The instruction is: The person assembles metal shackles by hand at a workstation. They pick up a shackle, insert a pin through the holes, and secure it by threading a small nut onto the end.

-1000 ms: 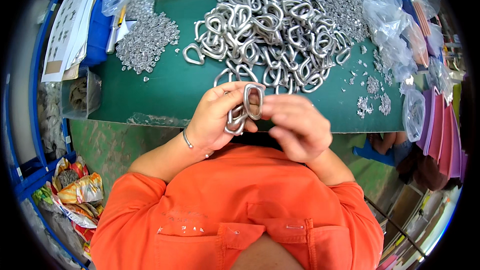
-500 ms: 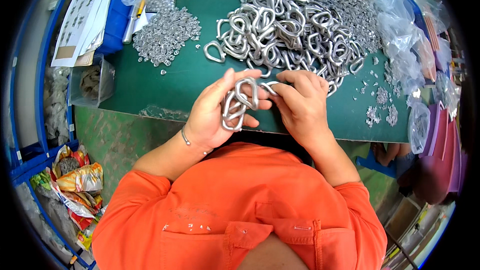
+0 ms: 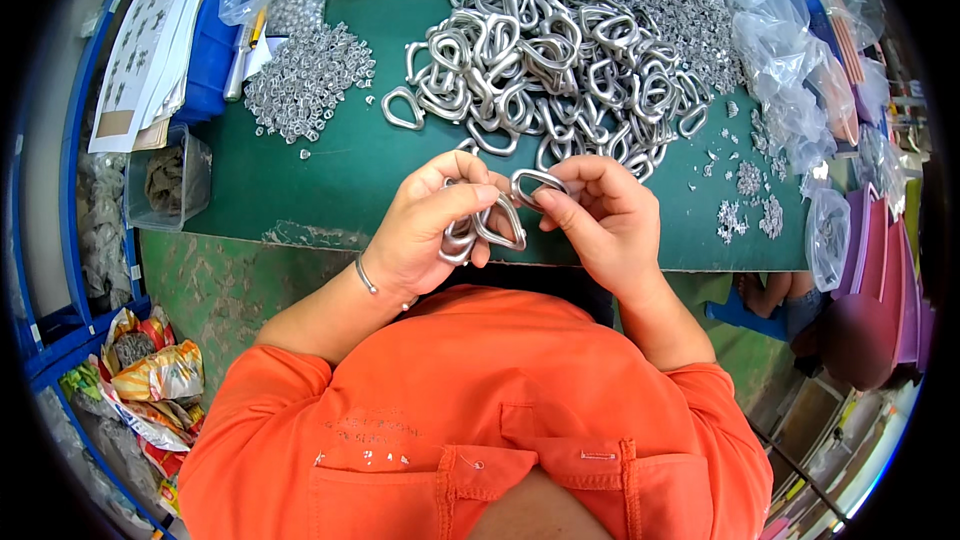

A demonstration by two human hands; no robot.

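Several silvery metal rings (image 3: pixel 503 223), rounded and D-like in shape, are gripped in my left hand (image 3: pixel 415 215), its thumb pressed over them. Between thumb and fingers, my right hand (image 3: pixel 607 220) pinches a single metal ring (image 3: pixel 533 183) close beside the left hand's fingertips. Both hands are above the near edge of the green tabletop (image 3: pixel 290 190). Just beyond them rises a big heap of similar metal rings (image 3: pixel 545 60). One loose ring (image 3: pixel 402 108) lies at the heap's left side.
Small clear pieces (image 3: pixel 310 80) form a pile at the left, near a blue tray (image 3: pixel 212 50) and a clear plastic box (image 3: pixel 170 180). Tiny grey parts (image 3: pixel 690 30) spread at the back right beside plastic bags (image 3: pixel 785 50). Another person (image 3: pixel 775 305) is partly visible at the right.
My left thumb has closed over the rings, which have turned in the hand. The ring in my right hand now shows more fully, raised between the fingertips.
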